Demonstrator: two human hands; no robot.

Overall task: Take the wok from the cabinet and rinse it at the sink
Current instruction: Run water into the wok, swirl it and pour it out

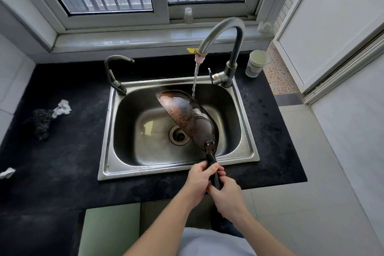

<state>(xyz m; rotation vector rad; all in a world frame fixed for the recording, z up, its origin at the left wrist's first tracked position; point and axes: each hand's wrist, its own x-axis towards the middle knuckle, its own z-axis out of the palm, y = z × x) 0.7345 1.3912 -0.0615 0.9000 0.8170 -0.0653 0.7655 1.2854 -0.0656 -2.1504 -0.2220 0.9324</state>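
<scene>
Black countertop (62, 172) is spreading far out to the left of both hands, carrying a crumpled white scrap (7, 172) at its left edge, then a dark wire scrubber (41, 122) with a wad of white tissue (62, 108) touching its upper side. Nearer the hands, a small curved tap (116, 72) is standing at the far left corner of the steel sink (166, 169), and the drain (179, 135) is lying ahead of the left hand. The wok (187, 116) is hanging over the basin just beyond the hands, tipped steeply on edge, its brown, blotched surface glistening wet. The left hand (198, 180) is wrapping its fingers round the upper part of the black handle (211, 160), thumb lying along it. The right hand (227, 195), touching the left hand, is gripping the handle's lower end. Ahead of the right hand, a stream of water (195, 79) is falling from the tall faucet (236, 48) toward the wok's far rim; whether it is striking metal is unclear. Farther right and ahead, a paper cup (256, 63) is standing on the counter beside the faucet's base.
</scene>
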